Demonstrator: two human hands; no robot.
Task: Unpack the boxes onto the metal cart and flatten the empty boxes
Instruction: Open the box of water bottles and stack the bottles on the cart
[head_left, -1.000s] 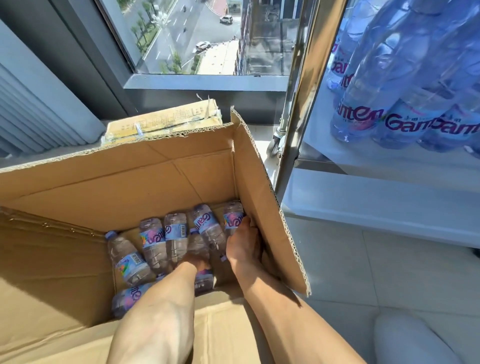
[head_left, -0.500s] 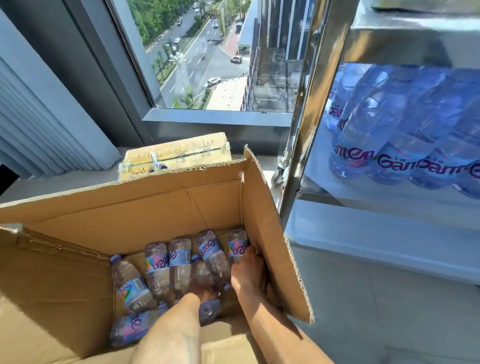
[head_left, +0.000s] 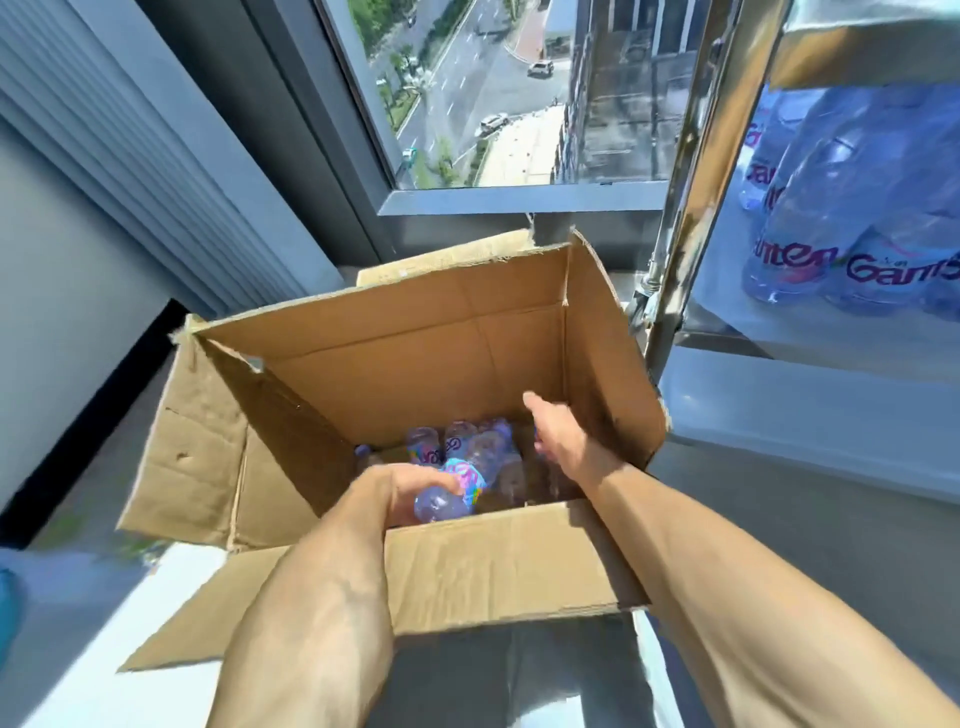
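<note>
both hands in the open box, left hand on a bottle

open cardboard box (head_left: 415, 364) stands on the floor beside the metal cart (head_left: 696, 218), all four flaps folded outward. right wall of the box is just beside the cart's upright post.

left hand (head_left: 400, 486) is inside the box near its front wall, fingers curled round a water bottle (head_left: 452, 493) with a pink and blue label. bottle lies tilted, one clear end toward the camera. it sits higher than the other bottles, close to the near rim.

right hand (head_left: 558, 434) is inside the box at the right side, thumb pointing up toward the back wall. its fingers reach down among the bottles and are hidden; cannot tell whether they grip anything.

remaining bottles (head_left: 467, 441) lie on the box bottom in a cluster, between the two hands. count is unclear, the view is blurred.

cart shelf (head_left: 779, 405) at right is bare at this level. the shelf above it carries larger wrapped bottles (head_left: 852, 244) with a purple printed brand name.

behind the box: a flattened piece of cardboard (head_left: 441, 254) against the wall under the window (head_left: 493, 104). the window shows a street with cars far below.
</note>
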